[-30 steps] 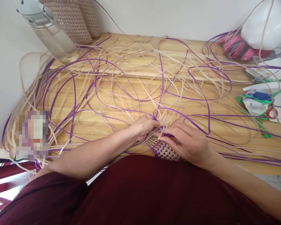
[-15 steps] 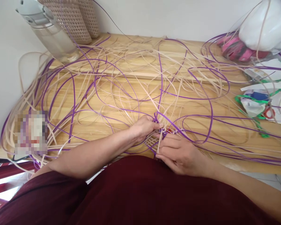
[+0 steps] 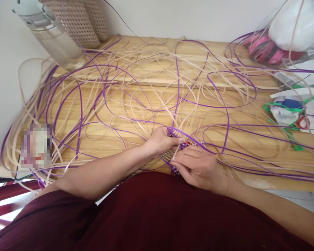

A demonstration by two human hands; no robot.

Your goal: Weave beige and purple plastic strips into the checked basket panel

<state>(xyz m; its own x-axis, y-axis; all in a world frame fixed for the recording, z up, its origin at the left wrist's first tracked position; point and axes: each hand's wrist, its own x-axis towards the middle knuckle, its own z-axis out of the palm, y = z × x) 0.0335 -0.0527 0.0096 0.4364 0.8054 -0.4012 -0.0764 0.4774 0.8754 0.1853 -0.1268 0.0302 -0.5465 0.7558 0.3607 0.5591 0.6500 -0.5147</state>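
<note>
A small woven piece [image 3: 168,154] of beige and purple strips lies between my hands, close to my body at the table's near edge. My left hand [image 3: 162,142] is closed on its upper left edge, thumb on top. Just to the right, my right hand [image 3: 196,164] pinches a beige strip at the piece, fingers bent together. A purple strip [image 3: 184,133] arches over the work and past my right knuckles. Long loose strips fan out from the piece across the table. My fingers hide part of the weave.
On the wooden table [image 3: 136,94], loose strips spread widely. A clear bottle [image 3: 60,43] and woven baskets [image 3: 80,24] stand at the back left. White and pink bags [image 3: 298,28] sit at the back right, above plastic packets [image 3: 288,106] with green ties.
My right hand has moved slightly left and up, bringing the pinched strip nearer my left thumb. The purple loop above has dropped lower. The view has shifted a little.
</note>
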